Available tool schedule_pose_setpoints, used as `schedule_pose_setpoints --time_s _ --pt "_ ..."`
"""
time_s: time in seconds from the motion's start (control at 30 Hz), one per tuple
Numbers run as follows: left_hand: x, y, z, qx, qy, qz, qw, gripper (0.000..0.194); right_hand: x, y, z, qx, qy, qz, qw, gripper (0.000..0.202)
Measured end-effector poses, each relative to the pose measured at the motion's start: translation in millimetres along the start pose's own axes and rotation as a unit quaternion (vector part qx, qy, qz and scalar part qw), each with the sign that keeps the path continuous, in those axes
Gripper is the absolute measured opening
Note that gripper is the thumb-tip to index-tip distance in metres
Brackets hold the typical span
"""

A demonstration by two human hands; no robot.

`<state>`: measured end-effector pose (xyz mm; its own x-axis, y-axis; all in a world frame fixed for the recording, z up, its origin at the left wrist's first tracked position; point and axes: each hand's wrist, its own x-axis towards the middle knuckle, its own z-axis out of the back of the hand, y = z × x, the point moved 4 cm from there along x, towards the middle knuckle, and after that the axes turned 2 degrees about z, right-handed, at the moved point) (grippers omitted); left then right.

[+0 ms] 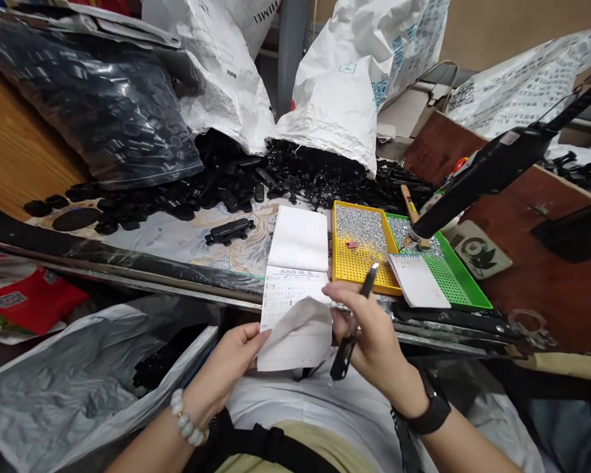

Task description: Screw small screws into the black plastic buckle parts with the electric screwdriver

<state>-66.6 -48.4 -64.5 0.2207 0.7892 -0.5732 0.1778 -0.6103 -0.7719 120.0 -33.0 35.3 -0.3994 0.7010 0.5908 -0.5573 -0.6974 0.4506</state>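
An open notebook (299, 240) with handwriting on its lower page lies over the table's front edge. My left hand (237, 351) pinches the lower left edge of its pages, thumb on top, and one page there is curled up. My right hand (367, 328) is closed around a black pen-like tool (347, 348) with a pale tip, held upright near the notebook's right side. Its forefinger reaches to the page edge. Beside the notebook stand a yellow tray (359, 274) and a green tray (467, 286) of small silvery parts, with a small notepad (418, 281) resting across them.
Behind the notebook, black plastic parts (226, 184) spill from white sacks (329, 92). A bag of black parts (108, 112) sits at the left. A black power screwdriver (482, 177) hangs above the green tray. One black assembled part (230, 231) lies left of the notebook.
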Motion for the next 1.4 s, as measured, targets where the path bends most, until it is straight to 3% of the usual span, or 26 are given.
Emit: schedule_pose_setpoints --time_s 0.07,0.17,0.33,0.5,1.4 --pt "-5.0 10.8 3.5 0.01 -0.015 0.004 1.0 0.037 -3.8 -10.6 -8.7 0.032 0.045 -0.057 0.997 0.029" --pt "-11.8 27.4 9.1 0.023 -0.037 0.016 0.999 0.034 -17.6 -15.9 -22.8 0.054 0.098 -0.08 0.99 0.025" --pt "-17.2 43.2 12.8 0.016 -0.045 0.026 0.999 0.033 -41.7 -11.7 -27.0 0.074 0.103 -0.111 0.986 0.023" --pt "-19.5 44.0 13.0 0.008 -0.05 0.018 0.999 0.03 -51.1 -9.8 -23.3 0.095 0.084 -0.138 0.982 0.021" --pt "-18.7 43.9 12.0 -0.012 -0.078 0.021 0.997 0.023 -53.7 -7.3 -31.4 0.079 0.098 -0.117 0.985 0.025"
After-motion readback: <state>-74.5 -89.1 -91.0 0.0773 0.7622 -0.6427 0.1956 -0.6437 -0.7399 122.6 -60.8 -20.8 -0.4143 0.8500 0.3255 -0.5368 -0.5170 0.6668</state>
